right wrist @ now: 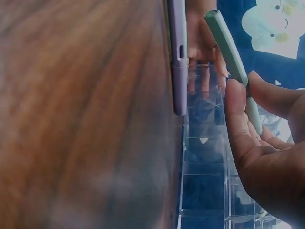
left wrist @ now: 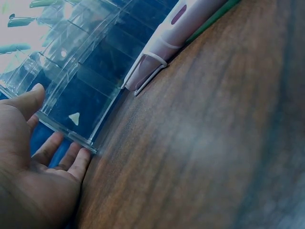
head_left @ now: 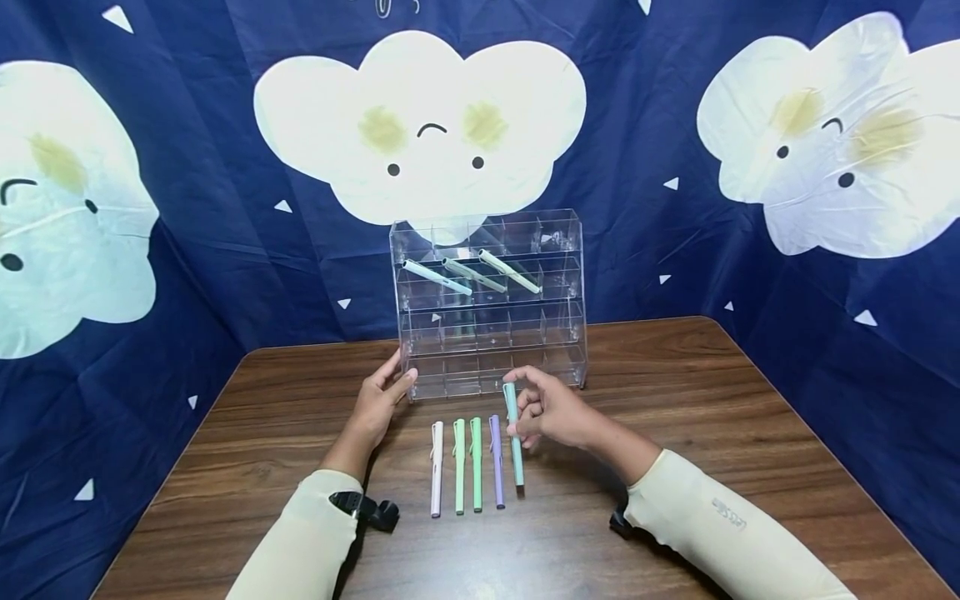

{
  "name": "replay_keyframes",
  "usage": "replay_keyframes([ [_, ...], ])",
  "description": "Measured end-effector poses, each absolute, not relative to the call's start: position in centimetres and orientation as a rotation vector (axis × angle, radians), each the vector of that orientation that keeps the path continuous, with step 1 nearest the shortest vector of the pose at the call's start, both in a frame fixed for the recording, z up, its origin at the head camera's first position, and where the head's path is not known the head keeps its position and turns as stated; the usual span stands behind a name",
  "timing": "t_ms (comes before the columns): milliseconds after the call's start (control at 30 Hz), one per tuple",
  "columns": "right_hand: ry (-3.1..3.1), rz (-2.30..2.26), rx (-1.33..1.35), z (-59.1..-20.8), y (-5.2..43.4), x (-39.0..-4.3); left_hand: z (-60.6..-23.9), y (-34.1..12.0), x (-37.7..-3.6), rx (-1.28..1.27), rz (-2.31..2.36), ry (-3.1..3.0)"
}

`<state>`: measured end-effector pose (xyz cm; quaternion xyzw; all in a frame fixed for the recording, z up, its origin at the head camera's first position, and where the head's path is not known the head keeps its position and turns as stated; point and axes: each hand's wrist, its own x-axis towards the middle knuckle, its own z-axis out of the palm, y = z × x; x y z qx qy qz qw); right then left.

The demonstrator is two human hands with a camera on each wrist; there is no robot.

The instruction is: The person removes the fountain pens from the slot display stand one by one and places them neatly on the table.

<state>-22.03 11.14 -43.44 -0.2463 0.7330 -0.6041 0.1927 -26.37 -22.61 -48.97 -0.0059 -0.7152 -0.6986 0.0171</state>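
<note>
My right hand [head_left: 557,410] pinches a teal pen [head_left: 515,454] between thumb and fingers, one end raised over the table; in the right wrist view the pen [right wrist: 228,47] stands tilted. My left hand [head_left: 373,410] rests against the lower left side of a clear acrylic rack [head_left: 491,385], its thumb toward the front and its fingers loosely extended. In front of the rack lie a pale pink pen [head_left: 437,475], two green pens [head_left: 460,471] and a purple pen [head_left: 497,467], side by side.
Higher in the rack sit a pale blue pen [head_left: 438,278], a grey-green pen [head_left: 474,275] and a pale yellow-green pen [head_left: 512,272], all slanted. The brown wooden table [head_left: 285,433] meets a dark blue curtain [head_left: 637,275] with cloud prints behind it.
</note>
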Motion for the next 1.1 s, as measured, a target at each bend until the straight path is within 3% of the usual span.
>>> replay_keyframes([
  [1100,2.163,-1.553,-0.547,-47.0,11.0,-22.3,-48.8,-22.6,-26.4,-0.025,-2.167,-2.242],
])
